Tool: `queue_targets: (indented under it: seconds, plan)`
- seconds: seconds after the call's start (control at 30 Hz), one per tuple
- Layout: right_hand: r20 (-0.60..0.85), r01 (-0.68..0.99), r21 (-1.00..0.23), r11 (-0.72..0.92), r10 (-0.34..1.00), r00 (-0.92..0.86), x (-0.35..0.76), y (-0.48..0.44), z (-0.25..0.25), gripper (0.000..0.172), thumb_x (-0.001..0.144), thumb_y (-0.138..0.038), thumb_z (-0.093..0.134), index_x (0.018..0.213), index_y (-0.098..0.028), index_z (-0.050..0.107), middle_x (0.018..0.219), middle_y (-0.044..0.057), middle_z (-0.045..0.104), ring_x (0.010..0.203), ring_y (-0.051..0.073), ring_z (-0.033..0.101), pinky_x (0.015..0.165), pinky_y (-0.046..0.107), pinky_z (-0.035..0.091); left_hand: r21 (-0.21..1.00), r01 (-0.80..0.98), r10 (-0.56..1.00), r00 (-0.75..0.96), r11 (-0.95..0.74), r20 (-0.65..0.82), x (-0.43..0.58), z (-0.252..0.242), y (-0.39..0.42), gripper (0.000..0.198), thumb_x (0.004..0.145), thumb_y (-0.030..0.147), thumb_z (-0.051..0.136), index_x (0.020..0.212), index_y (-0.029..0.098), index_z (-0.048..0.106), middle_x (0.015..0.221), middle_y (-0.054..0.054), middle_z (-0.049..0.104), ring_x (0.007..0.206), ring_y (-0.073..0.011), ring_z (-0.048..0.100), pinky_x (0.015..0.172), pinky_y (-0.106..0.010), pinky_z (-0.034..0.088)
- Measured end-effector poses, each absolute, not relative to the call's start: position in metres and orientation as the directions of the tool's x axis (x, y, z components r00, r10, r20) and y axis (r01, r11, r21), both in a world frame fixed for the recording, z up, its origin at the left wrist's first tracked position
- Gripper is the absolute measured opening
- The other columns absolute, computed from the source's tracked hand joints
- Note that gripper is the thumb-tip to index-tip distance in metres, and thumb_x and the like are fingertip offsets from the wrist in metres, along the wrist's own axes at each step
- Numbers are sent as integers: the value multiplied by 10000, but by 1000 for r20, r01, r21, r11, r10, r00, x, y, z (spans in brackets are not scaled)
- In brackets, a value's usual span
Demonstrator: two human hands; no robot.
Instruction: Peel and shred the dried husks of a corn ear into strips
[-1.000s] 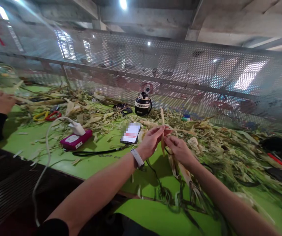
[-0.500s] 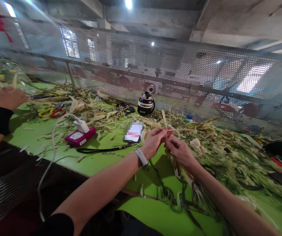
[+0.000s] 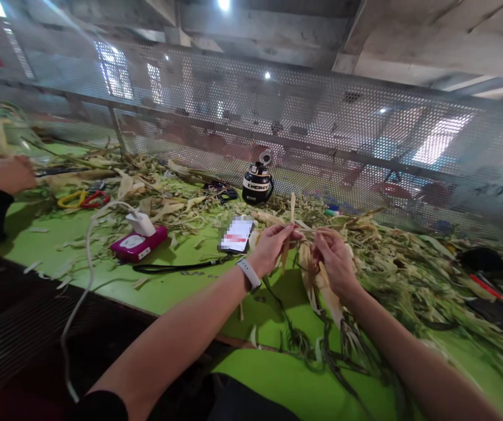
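One bottle (image 3: 255, 190) — contents hidden — beyond the husk strip (image 3: 293, 209).

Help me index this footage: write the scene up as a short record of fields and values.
Left hand: pinching a near-upright pale strip
Right hand: fingers bent beside pale strips; grip unclear
Surface: green table, strewn with plant scraps
Left of hands: phone; purple box with white plug
Beyond hands: black bottle, lid raised; perforated screen
Far left: another person's hand
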State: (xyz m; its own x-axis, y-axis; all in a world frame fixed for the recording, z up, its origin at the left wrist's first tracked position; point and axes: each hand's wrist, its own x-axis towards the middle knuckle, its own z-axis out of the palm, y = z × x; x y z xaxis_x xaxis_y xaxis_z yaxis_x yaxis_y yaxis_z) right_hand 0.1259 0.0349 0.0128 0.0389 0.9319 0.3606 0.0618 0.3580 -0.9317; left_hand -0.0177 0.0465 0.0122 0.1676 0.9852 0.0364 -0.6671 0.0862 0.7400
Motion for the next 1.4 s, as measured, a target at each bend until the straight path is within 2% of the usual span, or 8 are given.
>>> queue_targets:
  seconds: [0.13,0.3,0.43,0.53,0.7,0.97,1.2,1.4]
  plan:
    - [455,128,-887,444,888,69,128,36,14,335,708,-484,658,859,-189,613,583,-37,554,463,89,492,450,219,425,744,-660,979,202,108,36,-20,13,48,103,722,216,689,726,116,662,584,-1,630,558,-79,575,590,-212,446]
    - [445,138,-887,441,895,-4,129,38,15,585,675,-413,701,1202,-226,529,835,28,654,560,128,574,502,268,500,740,-661,970,237,125,48,-20,9,49,115,715,223,698,734,115,666,587,6,623,545,-71,561,593,-208,446]
    - [425,189,-889,417,905,2,130,42,9,331,683,-460,668,869,-186,685,714,20,654,541,119,558,516,267,497,753,-646,972,232,129,33,-21,7,52,120,705,228,708,723,117,665,579,8,622,541,-72,558,582,-207,442]
    - [373,173,-916,362,927,33,129,42,8,353,639,-513,677,712,-168,686,592,8,618,489,113,537,476,252,469,758,-641,979,204,118,20,-23,6,53,122,695,224,716,743,122,671,587,7,628,561,-78,571,594,-209,447]
    - [289,71,-954,291,957,-33,125,35,15,393,627,-528,692,782,-167,686,653,12,646,489,98,535,477,236,463,760,-642,979,199,99,40,-24,1,55,179,673,255,737,771,121,672,608,5,639,575,-74,579,605,-201,454]
    - [295,-18,-955,297,953,72,120,37,9,365,604,-503,722,606,-154,616,530,-22,564,472,95,491,476,229,410,785,-618,984,163,41,77,-22,-8,57,248,616,301,772,779,142,672,627,10,648,594,-76,581,612,-193,450]
    - [371,124,-918,377,926,-70,115,21,17,351,705,-489,656,603,-161,587,528,-14,567,486,106,497,494,232,392,796,-606,989,115,-5,93,-17,-4,51,317,539,351,805,728,147,653,603,29,621,581,-69,545,588,-189,422]
    - [560,385,-681,623,781,-275,112,2,23,303,831,-417,544,644,-189,611,539,-4,601,494,125,550,539,239,425,791,-606,972,222,81,71,-10,-7,46,229,620,304,756,728,142,636,609,17,614,535,-72,519,546,-204,393]
